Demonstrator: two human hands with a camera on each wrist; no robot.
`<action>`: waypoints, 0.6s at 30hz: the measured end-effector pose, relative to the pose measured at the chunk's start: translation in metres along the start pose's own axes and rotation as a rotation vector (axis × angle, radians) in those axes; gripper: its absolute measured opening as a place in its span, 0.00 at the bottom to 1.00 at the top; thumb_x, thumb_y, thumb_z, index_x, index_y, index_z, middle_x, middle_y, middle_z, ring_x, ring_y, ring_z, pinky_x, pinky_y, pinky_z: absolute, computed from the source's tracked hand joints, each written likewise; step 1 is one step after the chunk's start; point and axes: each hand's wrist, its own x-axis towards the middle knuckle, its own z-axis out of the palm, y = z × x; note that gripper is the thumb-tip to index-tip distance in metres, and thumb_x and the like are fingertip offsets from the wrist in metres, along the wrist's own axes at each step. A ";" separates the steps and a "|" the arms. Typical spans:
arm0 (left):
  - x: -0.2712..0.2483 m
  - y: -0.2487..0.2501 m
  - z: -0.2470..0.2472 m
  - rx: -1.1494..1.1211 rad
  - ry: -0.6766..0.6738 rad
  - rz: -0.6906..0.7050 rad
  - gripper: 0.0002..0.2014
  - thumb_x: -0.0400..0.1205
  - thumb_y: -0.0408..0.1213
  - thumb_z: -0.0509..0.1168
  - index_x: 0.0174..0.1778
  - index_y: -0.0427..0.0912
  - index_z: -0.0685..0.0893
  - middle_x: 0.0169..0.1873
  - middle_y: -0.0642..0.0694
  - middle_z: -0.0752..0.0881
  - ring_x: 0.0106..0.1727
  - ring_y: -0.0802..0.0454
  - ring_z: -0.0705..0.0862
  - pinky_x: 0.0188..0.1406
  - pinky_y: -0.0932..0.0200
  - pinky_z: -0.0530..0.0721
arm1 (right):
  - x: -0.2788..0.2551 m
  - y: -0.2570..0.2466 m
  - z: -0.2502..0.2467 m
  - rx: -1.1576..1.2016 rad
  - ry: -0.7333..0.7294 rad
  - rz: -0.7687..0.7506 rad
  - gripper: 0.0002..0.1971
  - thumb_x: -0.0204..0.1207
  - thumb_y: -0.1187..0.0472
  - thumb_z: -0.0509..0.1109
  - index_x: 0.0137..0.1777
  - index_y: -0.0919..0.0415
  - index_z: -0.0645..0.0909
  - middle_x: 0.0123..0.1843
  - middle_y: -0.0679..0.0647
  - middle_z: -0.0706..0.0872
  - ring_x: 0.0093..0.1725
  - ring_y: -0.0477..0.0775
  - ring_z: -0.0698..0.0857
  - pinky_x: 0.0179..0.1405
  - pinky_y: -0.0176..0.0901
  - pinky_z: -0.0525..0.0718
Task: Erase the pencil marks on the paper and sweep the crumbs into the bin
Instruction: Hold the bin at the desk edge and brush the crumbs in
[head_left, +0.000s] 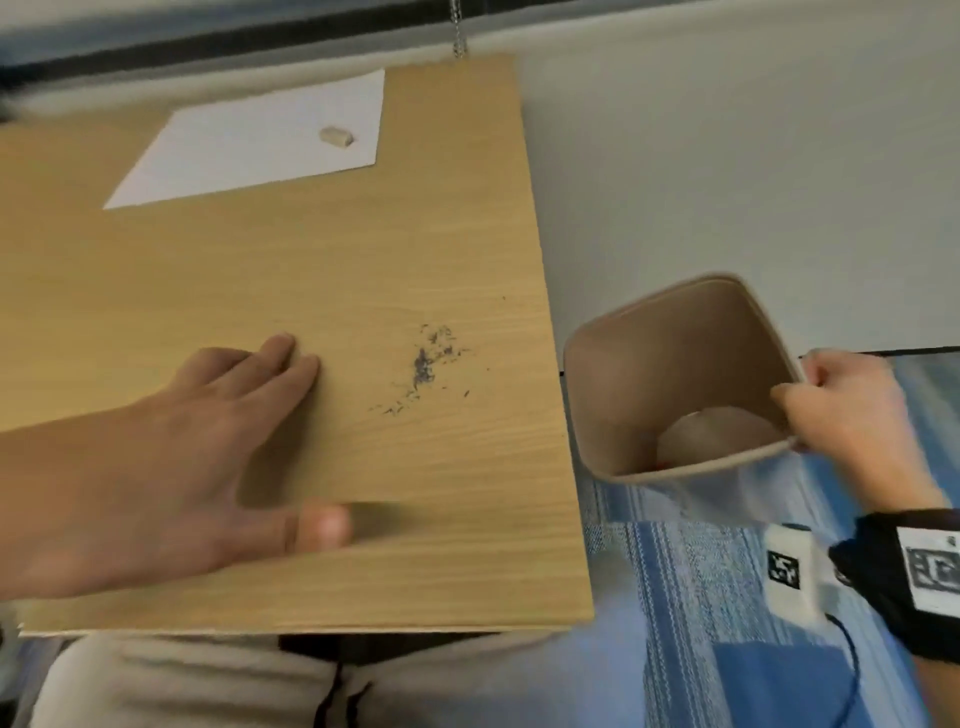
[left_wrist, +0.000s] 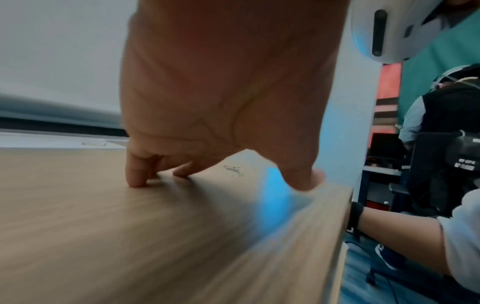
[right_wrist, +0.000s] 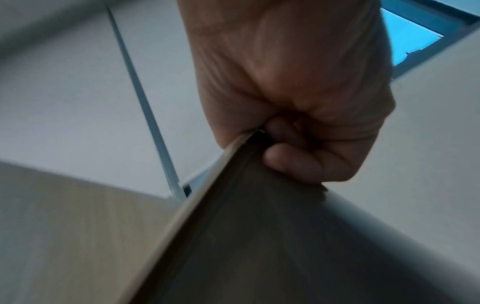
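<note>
Seen from the head camera: left hand (head_left: 208, 447) laid flat on the wooden desk (head_left: 260, 291), fingers straight and close together, thumb spread apart toward the near edge, holding nothing. Just right of the fingertips, apart from them, a scatter of dark eraser crumbs (head_left: 426, 364), near the desk's right edge. At the far end of the desk, a white sheet of paper (head_left: 249, 140), with a small beige eraser (head_left: 336, 136) lying on its right part. No pencil marks discernible on the sheet at this distance.

Off the right edge of the desk, a beige bin (head_left: 675, 332), tilted with its opening toward the camera, close beside the desk edge but not touching it. Gripped at its right rim by the right hand (head_left: 852, 410), thumb inside the wall and fingers curled around the outside. Something pale and rounded at the bottom of the bin, too blurred to identify. On the right wrist, a black band (head_left: 914, 577) with printed square markers.

From the right wrist camera: fingers (right_wrist: 298, 162) folded tight over the bin's thin rim (right_wrist: 207, 181). From the left wrist camera: fingertips (left_wrist: 136, 176) pressed on the wood, crumbs (left_wrist: 233, 170) just beyond them.
</note>
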 end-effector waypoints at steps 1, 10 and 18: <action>0.002 0.005 -0.008 0.012 -0.052 -0.043 0.58 0.57 0.89 0.37 0.81 0.63 0.35 0.80 0.65 0.35 0.77 0.69 0.44 0.80 0.51 0.57 | -0.004 -0.011 -0.014 -0.018 0.026 -0.022 0.09 0.63 0.67 0.68 0.31 0.70 0.70 0.31 0.77 0.81 0.34 0.75 0.83 0.33 0.59 0.84; 0.060 0.028 -0.046 0.064 -0.129 0.154 0.52 0.71 0.76 0.26 0.81 0.41 0.26 0.80 0.44 0.25 0.81 0.53 0.26 0.82 0.53 0.35 | -0.048 -0.097 -0.098 -0.016 0.025 -0.214 0.09 0.63 0.61 0.71 0.38 0.47 0.75 0.23 0.61 0.76 0.28 0.59 0.80 0.28 0.52 0.78; 0.068 0.079 -0.051 0.170 -0.294 0.470 0.46 0.75 0.67 0.31 0.83 0.40 0.30 0.82 0.44 0.29 0.83 0.55 0.30 0.84 0.51 0.37 | -0.065 -0.108 -0.113 -0.018 0.154 -0.192 0.08 0.51 0.56 0.64 0.32 0.53 0.72 0.21 0.66 0.74 0.21 0.71 0.79 0.19 0.68 0.83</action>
